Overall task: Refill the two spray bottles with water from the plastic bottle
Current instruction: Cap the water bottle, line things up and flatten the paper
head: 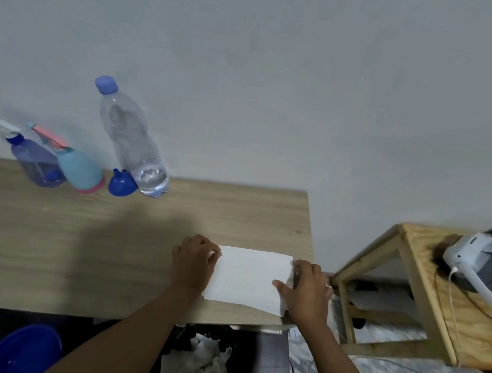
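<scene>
Head view: the clear plastic bottle with a blue cap (pixel 135 144) stands at the back of the wooden tabletop (pixel 85 246), close to the wall, its cap on and what looks like only a little water low in it. Just beside its base sits a small blue funnel (pixel 121 183), then the pale teal spray bottle with a pink base (pixel 81 169) and the see-through blue spray bottle (pixel 37 165), both with their trigger heads fitted.

All of these lie well apart from the hands. The left hand (pixel 195 259) has its curled fingers (pixel 214 250) pinching the left edge of a white paper sheet (pixel 248 277) near the front edge. The right hand (pixel 307 292) grips the sheet's right edge, thumb lying on top.

The bottle is probably light, thin-walled and easy to dent, smooth enough to slip when wet. It is best gripped round its middle, gently. The spray bottles look stiffer, so hold the body while unscrewing the head
</scene>
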